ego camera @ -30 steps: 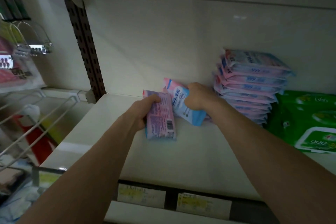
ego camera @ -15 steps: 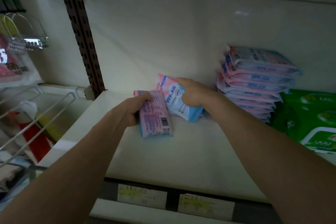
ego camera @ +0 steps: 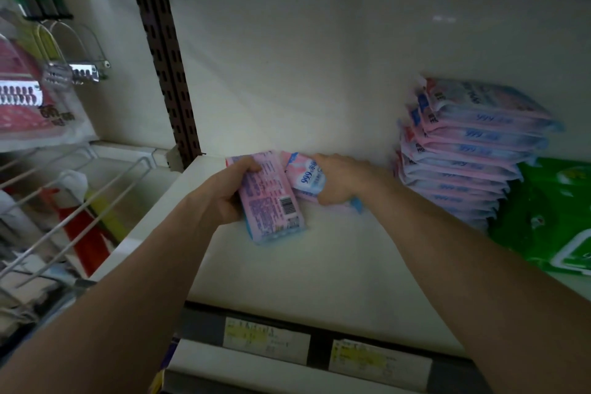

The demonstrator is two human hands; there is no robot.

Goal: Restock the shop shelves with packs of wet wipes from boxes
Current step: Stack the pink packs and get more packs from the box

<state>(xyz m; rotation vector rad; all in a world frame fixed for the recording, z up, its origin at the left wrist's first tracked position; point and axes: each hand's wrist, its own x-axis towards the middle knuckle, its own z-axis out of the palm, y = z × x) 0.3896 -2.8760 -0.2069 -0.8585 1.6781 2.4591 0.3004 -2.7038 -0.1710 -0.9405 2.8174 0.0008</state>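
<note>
On the white shelf (ego camera: 319, 265), my left hand (ego camera: 220, 192) grips a pink pack of wet wipes (ego camera: 271, 201), back side up with its barcode showing. My right hand (ego camera: 339, 182) is closed over a second pink-and-blue wipes pack (ego camera: 305, 179) with "999" printed on it, pressed low near the shelf's back wall. The two packs touch side by side. To the right stands a tall stack of the same pink wipes packs (ego camera: 463, 150) against the back wall.
Green wipes packs (ego camera: 550, 217) lie at the far right of the shelf. Price labels (ego camera: 265, 337) run along the shelf's front edge. A brown slotted upright (ego camera: 172, 83) bounds the left side. Beyond it are wire racks (ego camera: 64, 201) and hanging goods (ego camera: 28, 105).
Both hands have shifted slightly left and deeper onto the shelf with their packs. The right hand's pack has tipped down lower towards the shelf.
</note>
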